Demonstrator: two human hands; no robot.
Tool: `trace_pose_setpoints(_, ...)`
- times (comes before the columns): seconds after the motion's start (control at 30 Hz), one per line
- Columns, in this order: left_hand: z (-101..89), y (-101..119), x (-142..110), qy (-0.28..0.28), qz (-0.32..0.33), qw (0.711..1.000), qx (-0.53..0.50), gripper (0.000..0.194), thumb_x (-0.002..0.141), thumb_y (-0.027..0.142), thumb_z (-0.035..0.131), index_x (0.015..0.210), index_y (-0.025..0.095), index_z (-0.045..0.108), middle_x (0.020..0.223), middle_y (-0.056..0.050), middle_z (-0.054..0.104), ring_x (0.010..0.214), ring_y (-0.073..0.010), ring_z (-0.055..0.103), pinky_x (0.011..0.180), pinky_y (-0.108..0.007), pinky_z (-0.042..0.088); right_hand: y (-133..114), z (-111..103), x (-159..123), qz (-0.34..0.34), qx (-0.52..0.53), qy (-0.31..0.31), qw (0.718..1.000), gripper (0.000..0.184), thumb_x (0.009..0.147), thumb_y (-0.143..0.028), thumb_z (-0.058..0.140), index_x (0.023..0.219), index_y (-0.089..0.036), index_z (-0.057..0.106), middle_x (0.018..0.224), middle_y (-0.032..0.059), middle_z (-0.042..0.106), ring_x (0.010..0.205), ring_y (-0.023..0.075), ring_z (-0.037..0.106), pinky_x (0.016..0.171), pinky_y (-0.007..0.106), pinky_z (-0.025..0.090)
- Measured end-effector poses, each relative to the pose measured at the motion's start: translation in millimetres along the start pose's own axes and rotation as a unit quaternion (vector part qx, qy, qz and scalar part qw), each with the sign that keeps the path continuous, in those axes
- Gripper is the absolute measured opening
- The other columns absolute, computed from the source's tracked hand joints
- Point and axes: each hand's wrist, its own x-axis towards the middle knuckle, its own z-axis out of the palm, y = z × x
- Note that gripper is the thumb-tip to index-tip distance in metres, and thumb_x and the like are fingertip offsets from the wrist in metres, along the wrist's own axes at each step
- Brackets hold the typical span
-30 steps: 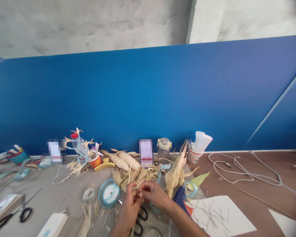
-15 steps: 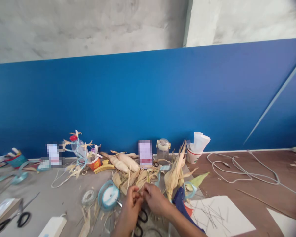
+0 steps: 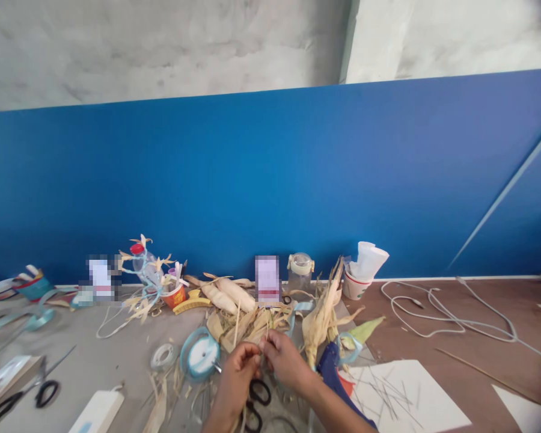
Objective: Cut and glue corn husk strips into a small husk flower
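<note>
My left hand point(image 3: 240, 376) and my right hand point(image 3: 283, 359) are close together over the table, thumbs and fingertips pinched. Whatever they hold is too small to name; a thin pale strip seems to rise by my right fingertips. Behind them lies a heap of dried corn husks point(image 3: 247, 325). Black-handled scissors point(image 3: 259, 394) lie below, partly covered by my left hand. Left of my hands rests a roll of light blue ribbon point(image 3: 201, 355). By my right forearm is a dark blue glue gun point(image 3: 331, 373).
Husked corn cobs point(image 3: 228, 296), a phone point(image 3: 267, 279), a lidded jar point(image 3: 300, 273) and a paper cup point(image 3: 358, 285) line the blue partition point(image 3: 252, 180). Thin wires lie on a white sheet point(image 3: 428, 391). More scissors point(image 3: 45, 391) and a white box point(image 3: 98, 412) are left; a cable point(image 3: 451, 319) lies right.
My right hand has shifted slightly, its fingertips a little higher, and a small gap shows between the hands. The view has moved slightly, so the table things sit a little further right.
</note>
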Motion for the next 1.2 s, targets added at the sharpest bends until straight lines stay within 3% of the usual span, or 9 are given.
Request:
trace_pose_setpoints(0.33,2.4,10,-4,-0.002,-0.006,0.996,0.093,0.020,0.067,0.032,0.064,0.053,0.020,0.054,0.045,0.005,0.043,0.045,-0.0117,0.039,0.048,-0.023,0.029,-11,3,-3,0.019,-0.041,0.007,0.999,0.014,0.075,-0.017,0.046,0.061,-0.020,0.046,0.053,-0.0051,0.043,0.053,0.0118,0.041,0.054,0.023,0.030)
trace_pose_setpoints(0.43,0.5,6,-3,0.010,-0.007,0.996,0.091,0.025,0.066,0.036,0.065,0.053,0.020,0.052,0.045,0.006,0.041,0.044,-0.0110,0.036,0.047,-0.023,0.028,-13,3,-3,0.013,-0.005,0.008,1.000,0.013,0.073,-0.020,0.048,0.060,-0.020,0.046,0.053,-0.0056,0.041,0.053,0.0117,0.040,0.054,0.023,0.032)
trace_pose_setpoints(0.53,-3.7,4,0,0.000,-0.011,0.997,0.080,0.028,0.070,0.042,0.062,0.058,0.018,0.054,0.045,0.006,0.042,0.044,-0.0103,0.036,0.047,-0.023,0.028,-15,1,-3,0.020,0.080,-0.040,0.996,0.007,0.071,-0.026,0.053,0.070,-0.019,0.052,0.056,-0.0059,0.044,0.053,0.0111,0.041,0.053,0.023,0.033)
trace_pose_setpoints(0.67,-7.9,3,2,-0.008,-0.015,0.998,0.060,0.032,0.069,0.045,0.064,0.058,0.017,0.054,0.045,0.006,0.043,0.043,-0.0093,0.035,0.047,-0.022,0.027,-18,-1,-3,0.010,0.116,-0.069,0.991,0.022,0.066,-0.024,0.059,0.087,-0.018,0.064,0.067,-0.0030,0.055,0.062,0.0130,0.050,0.062,0.025,0.038)
trace_pose_setpoints(0.83,-7.0,3,1,-0.006,-0.011,0.997,0.075,0.033,0.070,0.045,0.064,0.056,0.018,0.050,0.044,0.006,0.042,0.044,-0.0096,0.035,0.047,-0.023,0.028,-20,-2,-2,-0.012,0.048,-0.012,0.999,0.015,0.065,-0.016,0.054,0.066,-0.017,0.070,0.070,0.0012,0.061,0.071,0.0165,0.056,0.070,0.028,0.041)
trace_pose_setpoints(1.0,-5.1,5,-1,-0.012,-0.004,0.995,0.100,0.033,0.072,0.048,0.060,0.057,0.019,0.050,0.045,0.006,0.042,0.046,-0.0109,0.036,0.048,-0.024,0.029,-20,-2,-1,0.010,0.034,-0.011,0.999,0.019,0.064,-0.013,0.049,0.064,-0.018,0.067,0.062,-0.0009,0.060,0.060,0.0141,0.053,0.060,0.025,0.040)
trace_pose_setpoints(1.2,-5.0,5,0,-0.022,0.005,0.993,0.117,0.032,0.074,0.047,0.057,0.059,0.019,0.051,0.047,0.006,0.043,0.047,-0.0114,0.038,0.050,-0.024,0.030,-22,0,-4,-0.013,0.005,0.019,1.000,0.014,0.068,-0.016,0.049,0.058,-0.017,0.058,0.060,-0.0006,0.058,0.062,0.0144,0.053,0.064,0.025,0.039)
